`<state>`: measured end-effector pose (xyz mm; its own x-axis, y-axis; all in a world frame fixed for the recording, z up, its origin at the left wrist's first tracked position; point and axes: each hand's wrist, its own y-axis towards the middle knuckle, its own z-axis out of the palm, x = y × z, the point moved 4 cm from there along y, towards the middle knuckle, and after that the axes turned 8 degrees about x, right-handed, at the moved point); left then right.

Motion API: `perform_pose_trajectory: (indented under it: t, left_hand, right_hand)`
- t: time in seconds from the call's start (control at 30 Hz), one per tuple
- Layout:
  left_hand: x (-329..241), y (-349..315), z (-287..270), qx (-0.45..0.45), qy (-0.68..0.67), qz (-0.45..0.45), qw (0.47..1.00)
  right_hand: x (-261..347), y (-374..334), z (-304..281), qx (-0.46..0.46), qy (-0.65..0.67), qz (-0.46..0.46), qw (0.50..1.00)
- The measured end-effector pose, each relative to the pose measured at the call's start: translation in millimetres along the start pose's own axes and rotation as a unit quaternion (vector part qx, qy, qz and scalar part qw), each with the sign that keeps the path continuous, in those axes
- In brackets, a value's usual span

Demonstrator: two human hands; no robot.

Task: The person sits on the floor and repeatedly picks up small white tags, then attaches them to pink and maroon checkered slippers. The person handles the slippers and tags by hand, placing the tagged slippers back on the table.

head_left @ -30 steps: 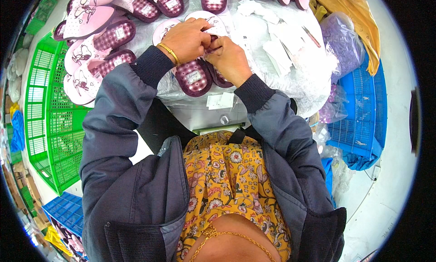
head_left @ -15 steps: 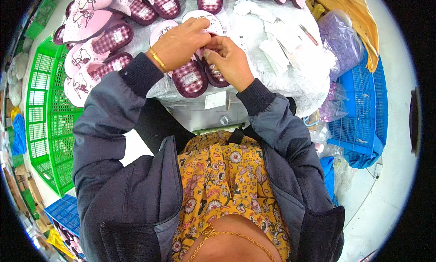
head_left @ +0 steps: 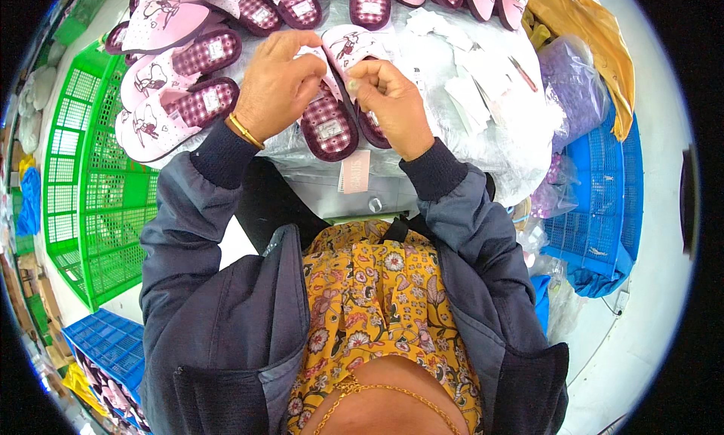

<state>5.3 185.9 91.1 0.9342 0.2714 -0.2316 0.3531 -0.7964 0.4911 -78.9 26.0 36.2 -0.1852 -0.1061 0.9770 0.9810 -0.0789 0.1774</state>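
Note:
A pair of pink slippers with dark plaid insoles lies before me on the plastic-covered table; the left slipper [head_left: 329,131] shows most of its sole bed, and the right slipper [head_left: 351,46] is partly covered by a hand. My left hand [head_left: 279,88] is raised beside the left slipper, fingers curled and thumb against the index finger. Over the right slipper, my right hand [head_left: 394,107] pinches thumb and fingers together. Anything in either pinch is too small to make out. At the slippers' near end hangs a small pink card tag [head_left: 355,171].
More pink slippers [head_left: 207,99] crowd the left and far sides. White paper slips [head_left: 471,95] and a pen-like stick [head_left: 523,73] lie to the right. A green crate [head_left: 102,186] stands at left, a blue crate [head_left: 592,193] at right, beside a bag of purple items [head_left: 577,88].
My hands have drawn apart, the left moving left and off the slippers. The tag has turned from its white side to its pink side. The view has shifted slightly.

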Motion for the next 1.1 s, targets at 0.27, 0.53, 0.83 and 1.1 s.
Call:
perform_pose_trajectory:
  t: [0.27,0.53,0.83,1.1]
  left_hand:
    - [32.1,-15.7,46.1,0.067,-0.003,-0.017,0.998]
    - [43.7,-11.5,56.7,0.122,-0.010,-0.041,0.992]
    - [42.6,-12.6,58.2,0.108,-0.015,-0.044,0.993]
    - [42.4,-11.9,57.4,0.105,-0.019,-0.042,0.993]
  right_hand:
    - [-10.9,0.7,21.0,-0.015,-0.286,0.060,0.956]
    - [-20.5,11.0,24.5,-0.050,-0.426,-0.017,0.903]
    - [-19.7,16.3,24.6,-0.050,-0.449,-0.004,0.892]
    - [-22.9,16.8,24.3,-0.061,-0.454,-0.012,0.889]
